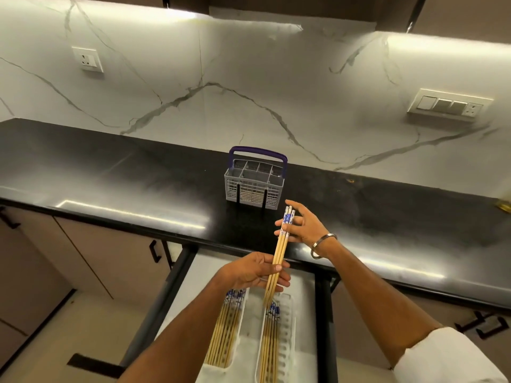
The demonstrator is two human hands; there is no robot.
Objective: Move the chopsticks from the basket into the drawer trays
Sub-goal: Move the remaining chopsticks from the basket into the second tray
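Observation:
A grey cutlery basket [254, 186] with a purple handle stands on the black counter; its compartments look empty. A small bundle of bamboo chopsticks [279, 251] with blue-patterned tops is held tilted above the open drawer. My left hand [253, 270] grips the bundle near its lower part. My right hand [300, 225] is up at the patterned ends, fingers spread, touching them. Below, two white trays sit in the drawer: the left tray [243, 352] and the right tray [286, 341] each hold several chopsticks.
The drawer [177, 277] is pulled out under the black counter [138, 172], with dark side rails. Beige cabinet doors with black handles flank it. A marble backsplash carries a socket [88, 59] and a switch panel [449, 105].

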